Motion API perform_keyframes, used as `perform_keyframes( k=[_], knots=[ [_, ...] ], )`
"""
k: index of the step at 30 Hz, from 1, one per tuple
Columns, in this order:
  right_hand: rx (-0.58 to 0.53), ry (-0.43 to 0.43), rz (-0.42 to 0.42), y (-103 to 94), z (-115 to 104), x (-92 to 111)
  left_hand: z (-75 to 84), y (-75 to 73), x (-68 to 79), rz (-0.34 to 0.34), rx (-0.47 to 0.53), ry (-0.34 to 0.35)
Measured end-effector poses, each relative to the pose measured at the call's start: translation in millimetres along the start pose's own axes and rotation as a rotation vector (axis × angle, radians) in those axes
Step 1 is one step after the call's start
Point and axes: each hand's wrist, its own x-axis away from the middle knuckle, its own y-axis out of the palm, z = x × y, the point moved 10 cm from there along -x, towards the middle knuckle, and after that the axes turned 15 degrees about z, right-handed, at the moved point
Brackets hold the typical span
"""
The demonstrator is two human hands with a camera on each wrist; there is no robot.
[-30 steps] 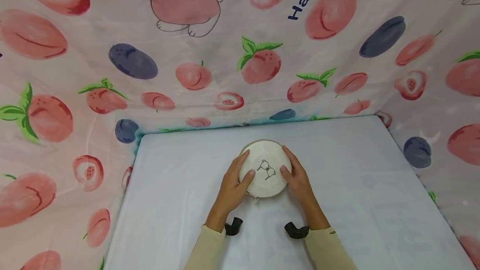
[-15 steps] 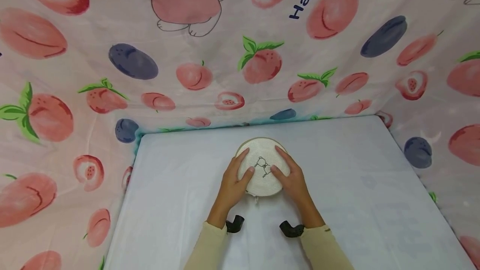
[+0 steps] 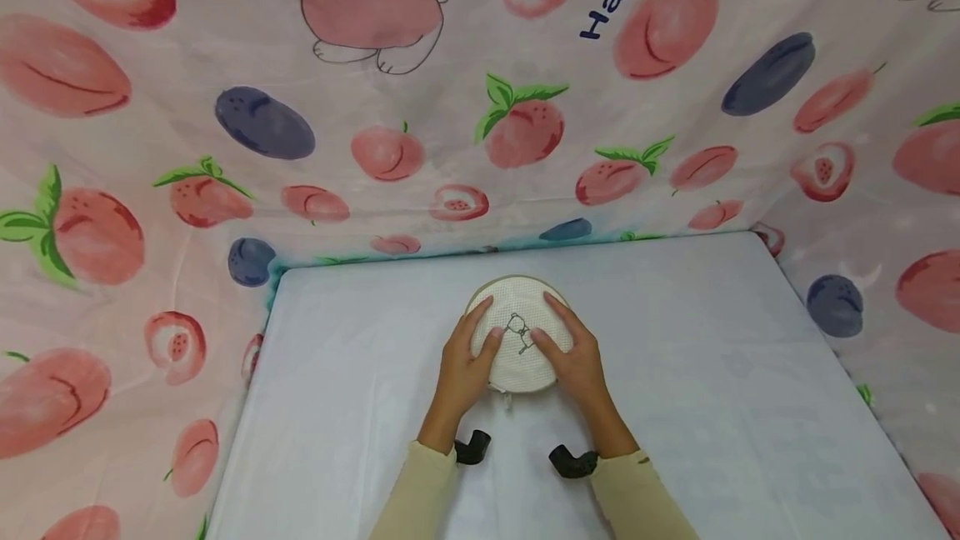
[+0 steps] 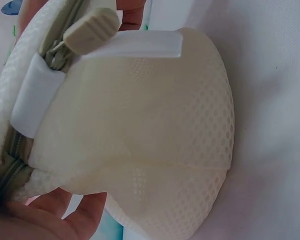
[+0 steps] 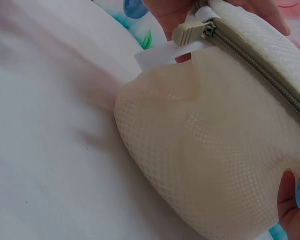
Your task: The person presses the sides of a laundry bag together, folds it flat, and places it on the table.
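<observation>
Both hands hold a round cream mesh bra wash bag [image 3: 517, 375] near the table's middle; its lid carries a dark line drawing of a bra. The left hand [image 3: 461, 367] grips the left side, thumb on the lid. On the opposite side, the right hand [image 3: 582, 363] grips it with its thumb close to the drawing. In the left wrist view, the zip is shut along the rim, its beige zip pull [image 4: 92, 31] beside a white label tab [image 4: 145, 45]. The bag's mesh body [image 5: 190, 145] bulges below the zip, fingers bent about its sides in the right wrist view.
A white cloth covers the table [image 3: 337, 407]. Fruit-printed curtains [image 3: 427, 107] hang behind it and at both sides. Each wrist wears a black camera mount, one on the left [image 3: 472, 447] and one on the right [image 3: 573, 462].
The bag has shifted slightly left. My right hand has moved left and farther over the lid, its thumb now near the drawing, so both hands stand closer together.
</observation>
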Motion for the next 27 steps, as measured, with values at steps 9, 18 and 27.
perform_keyframes(
  k=[9,18,27],
  knots=[
    [-0.009,0.004,0.026,-3.4,-25.5,1.7,-7.1,2.7,-1.4,0.028,0.03,-0.034],
    [-0.009,0.026,0.027,-2.8,-32.5,3.7,-15.2,5.5,-2.4,0.035,0.034,-0.042],
    [-0.013,0.058,0.031,7.9,12.3,0.6,-28.0,5.8,-3.3,0.015,0.008,-0.096]
  ],
)
